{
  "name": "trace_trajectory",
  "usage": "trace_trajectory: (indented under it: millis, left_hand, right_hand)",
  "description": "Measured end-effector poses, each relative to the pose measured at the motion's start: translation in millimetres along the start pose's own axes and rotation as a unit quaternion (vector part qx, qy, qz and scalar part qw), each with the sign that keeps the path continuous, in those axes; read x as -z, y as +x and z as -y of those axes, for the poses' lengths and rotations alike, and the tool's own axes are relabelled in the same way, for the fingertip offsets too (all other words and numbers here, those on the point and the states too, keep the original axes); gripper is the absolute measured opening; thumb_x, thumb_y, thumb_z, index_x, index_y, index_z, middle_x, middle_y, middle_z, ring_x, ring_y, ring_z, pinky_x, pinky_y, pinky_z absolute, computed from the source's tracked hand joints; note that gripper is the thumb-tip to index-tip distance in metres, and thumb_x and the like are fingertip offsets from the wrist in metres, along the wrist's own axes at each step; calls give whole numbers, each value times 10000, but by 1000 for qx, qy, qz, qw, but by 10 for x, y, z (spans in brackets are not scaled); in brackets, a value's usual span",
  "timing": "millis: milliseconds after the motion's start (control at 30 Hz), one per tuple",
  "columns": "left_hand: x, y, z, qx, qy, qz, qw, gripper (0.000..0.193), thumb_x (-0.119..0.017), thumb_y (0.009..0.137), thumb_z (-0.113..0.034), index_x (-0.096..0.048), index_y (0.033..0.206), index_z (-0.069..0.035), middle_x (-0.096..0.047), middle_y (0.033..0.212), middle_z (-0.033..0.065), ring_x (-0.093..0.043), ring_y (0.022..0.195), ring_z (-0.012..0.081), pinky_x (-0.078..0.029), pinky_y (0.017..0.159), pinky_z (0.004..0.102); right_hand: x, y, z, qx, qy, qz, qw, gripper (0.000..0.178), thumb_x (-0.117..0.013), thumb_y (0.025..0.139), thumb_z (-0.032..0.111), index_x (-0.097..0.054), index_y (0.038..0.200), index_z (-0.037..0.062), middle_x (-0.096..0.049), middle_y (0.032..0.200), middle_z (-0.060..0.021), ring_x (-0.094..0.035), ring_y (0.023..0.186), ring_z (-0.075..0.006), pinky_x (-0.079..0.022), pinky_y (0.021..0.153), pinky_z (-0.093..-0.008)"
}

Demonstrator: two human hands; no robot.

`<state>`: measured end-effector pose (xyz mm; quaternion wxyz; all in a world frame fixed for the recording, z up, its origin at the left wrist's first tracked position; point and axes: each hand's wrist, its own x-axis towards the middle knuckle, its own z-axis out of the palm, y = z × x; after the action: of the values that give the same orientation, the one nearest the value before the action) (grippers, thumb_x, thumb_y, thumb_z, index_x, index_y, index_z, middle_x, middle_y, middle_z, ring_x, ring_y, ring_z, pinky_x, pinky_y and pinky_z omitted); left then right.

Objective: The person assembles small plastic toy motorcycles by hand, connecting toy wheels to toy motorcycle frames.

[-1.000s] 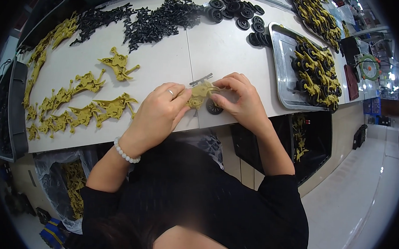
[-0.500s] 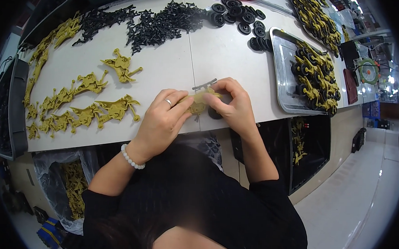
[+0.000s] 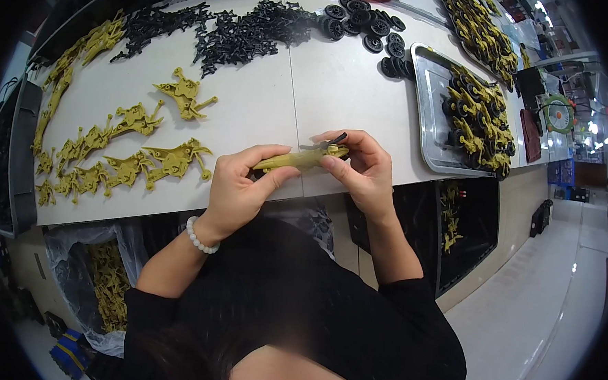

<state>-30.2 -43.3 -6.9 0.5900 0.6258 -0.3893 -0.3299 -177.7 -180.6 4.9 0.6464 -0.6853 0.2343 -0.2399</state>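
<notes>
Between my hands, above the near edge of the table, is a yellow plastic toy motorcycle body (image 3: 293,160) with a thin black part (image 3: 335,142) at its right end. My left hand (image 3: 244,182) is closed on the body's left end, thumb below and fingers above. The right end sits in my right hand (image 3: 365,172), its thumb pressed against the body near the black part. My fingers hide much of the piece, and I cannot see whether a wheel is on it. Similar yellow bodies (image 3: 178,160) lie in rows to the left.
Piles of small black parts (image 3: 240,39) and black wheels (image 3: 360,17) lie at the back. On the right, a metal tray (image 3: 426,121) holds yellow bodies with wheels. Below the table edge stand a black crate (image 3: 481,220) and a plastic-lined container (image 3: 80,268) of yellow parts.
The yellow body has turned in my hands, so a long smooth side now shows. My left fingers have shifted left along it, and the black wheel by my right hand is out of sight.
</notes>
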Motion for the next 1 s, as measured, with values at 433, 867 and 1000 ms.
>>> trace_trajectory:
  millis: [433, 867, 1000]
  left_hand:
    - [74, 93, -221, 21, 46, 77, 996, 227, -731, 778, -93, -670, 953, 38, -689, 746, 92, -633, 657, 98, -488, 602, 222]
    - [114, 98, -27, 128, -383, -8, 915, 197, -601, 905, -89, -610, 1036, 58, -680, 903, 123, -671, 758, 169, -554, 689, 276]
    - [97, 45, -31, 136, -382, -2, 914, 200, -572, 917, -89, -599, 1060, 48, -670, 947, 143, -659, 847, 203, -544, 746, 306]
  right_hand:
    - [67, 62, 38, -37, 14, 72, 997, 256, -618, 862, 98, -602, 1069, -53, -642, 982, -89, -584, 891, -122, -465, 798, -249]
    - [-77, 38, 141, 124, -167, 28, 978, 282, -765, 681, 53, -627, 918, -14, -651, 916, -99, -618, 861, -186, -479, 790, -295]
    - [-257, 98, 157, 247, -248, -22, 936, 284, -773, 641, 0, -644, 894, 3, -656, 833, -95, -624, 749, -200, -488, 684, -295]
